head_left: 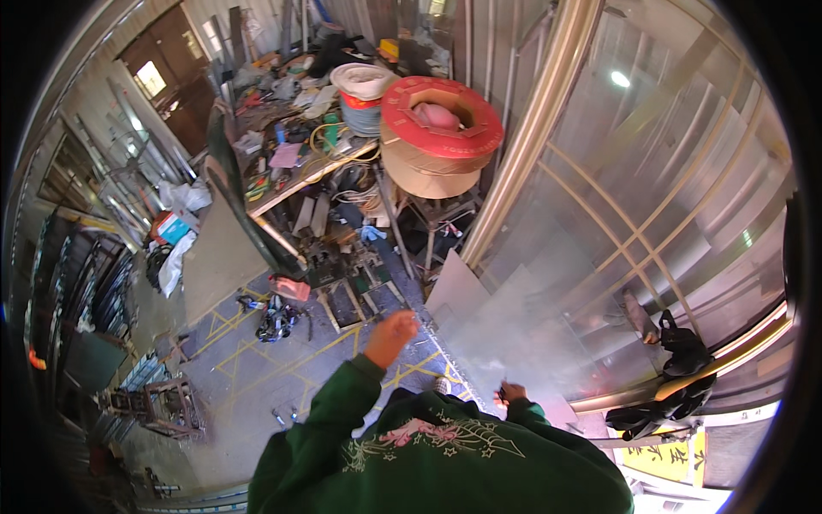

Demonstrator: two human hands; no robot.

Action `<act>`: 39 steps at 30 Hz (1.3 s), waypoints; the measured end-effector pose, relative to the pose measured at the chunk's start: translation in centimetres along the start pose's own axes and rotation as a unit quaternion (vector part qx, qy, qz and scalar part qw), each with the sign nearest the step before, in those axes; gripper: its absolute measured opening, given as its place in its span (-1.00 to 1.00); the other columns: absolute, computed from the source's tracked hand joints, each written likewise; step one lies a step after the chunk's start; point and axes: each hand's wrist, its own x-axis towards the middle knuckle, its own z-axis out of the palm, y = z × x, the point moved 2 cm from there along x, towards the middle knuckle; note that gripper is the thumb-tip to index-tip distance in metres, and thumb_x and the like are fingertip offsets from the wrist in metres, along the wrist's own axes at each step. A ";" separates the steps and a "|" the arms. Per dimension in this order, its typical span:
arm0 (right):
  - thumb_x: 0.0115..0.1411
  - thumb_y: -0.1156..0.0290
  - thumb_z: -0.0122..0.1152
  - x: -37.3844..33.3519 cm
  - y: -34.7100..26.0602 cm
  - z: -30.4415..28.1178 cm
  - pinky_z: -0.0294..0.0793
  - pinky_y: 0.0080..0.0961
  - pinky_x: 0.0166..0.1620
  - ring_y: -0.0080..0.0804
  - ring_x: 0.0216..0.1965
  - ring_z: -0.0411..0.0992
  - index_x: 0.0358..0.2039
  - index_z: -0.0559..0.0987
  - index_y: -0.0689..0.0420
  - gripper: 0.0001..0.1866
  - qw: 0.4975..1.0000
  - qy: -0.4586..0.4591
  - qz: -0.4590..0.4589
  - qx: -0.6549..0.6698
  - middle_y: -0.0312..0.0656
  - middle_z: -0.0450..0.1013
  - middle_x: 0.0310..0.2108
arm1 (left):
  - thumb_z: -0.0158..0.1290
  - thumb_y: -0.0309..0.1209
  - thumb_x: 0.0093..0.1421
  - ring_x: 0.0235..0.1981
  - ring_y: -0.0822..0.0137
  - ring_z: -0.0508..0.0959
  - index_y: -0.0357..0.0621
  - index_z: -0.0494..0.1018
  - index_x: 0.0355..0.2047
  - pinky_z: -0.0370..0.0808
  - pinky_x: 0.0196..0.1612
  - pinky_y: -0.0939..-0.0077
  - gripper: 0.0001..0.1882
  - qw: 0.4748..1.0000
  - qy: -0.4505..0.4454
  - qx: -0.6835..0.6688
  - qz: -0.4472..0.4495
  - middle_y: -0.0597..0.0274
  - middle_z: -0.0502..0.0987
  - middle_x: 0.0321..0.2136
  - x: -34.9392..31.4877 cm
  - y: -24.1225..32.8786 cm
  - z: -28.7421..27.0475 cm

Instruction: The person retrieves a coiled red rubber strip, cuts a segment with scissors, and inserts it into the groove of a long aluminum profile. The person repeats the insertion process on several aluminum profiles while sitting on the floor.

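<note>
My left hand (392,338) is raised in front of me with its fingers curled; whether anything is inside them is hidden. Lower and to the right, my right hand (514,392) is closed around a small dark object (500,395), too small to name. Both arms are in green sleeves. Beside my right hand stands a large framed panel (548,317) of glassy, hazy sheet with crossing tan strips. A pale flat sheet (456,291) leans at its lower left edge, beyond my left hand.
A cluttered workbench (312,176) stands ahead, with a large red-flanged reel (441,116) by its right end. Blue and black tools (278,319) and a metal frame (351,300) lie on the yellow-lined floor. Black bags (676,368) hang at right; metal profiles line the left wall.
</note>
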 end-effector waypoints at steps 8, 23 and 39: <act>0.37 0.25 0.18 -6.4 -7.3 5.7 0.63 -0.31 -0.59 -0.07 -0.50 0.62 0.06 0.45 0.32 -0.58 0.963 0.116 -0.066 0.232 0.16 0.60 -0.25 | 0.30 -0.33 0.12 0.04 0.05 0.55 -0.24 0.34 0.18 0.47 0.14 0.20 -0.36 0.877 -0.016 0.358 0.318 -0.06 0.51 0.04 25.9 8.1 -2.7; 0.31 0.17 0.24 -11.1 3.1 20.9 0.59 0.03 -0.47 0.13 -0.47 0.58 -0.04 0.41 0.16 -0.62 0.728 0.381 0.049 0.568 0.23 0.58 -0.25 | 0.46 -0.15 -0.19 0.39 -0.07 0.18 -0.36 0.04 0.40 0.06 0.44 -0.06 0.22 0.595 -0.137 0.756 0.238 -0.12 0.20 0.35 60.1 9.0 -2.7; 0.36 0.11 0.17 -9.5 -9.3 24.4 0.64 -0.26 -0.43 -0.12 -0.41 0.64 -0.14 0.50 0.20 -0.64 0.845 0.353 -0.008 0.402 0.04 0.63 -0.23 | 0.33 -0.40 -0.18 -0.10 -0.21 0.53 -0.27 0.50 -0.13 0.48 0.04 0.08 -0.47 0.821 0.022 0.378 0.426 -0.21 0.53 -0.15 68.5 23.4 -13.9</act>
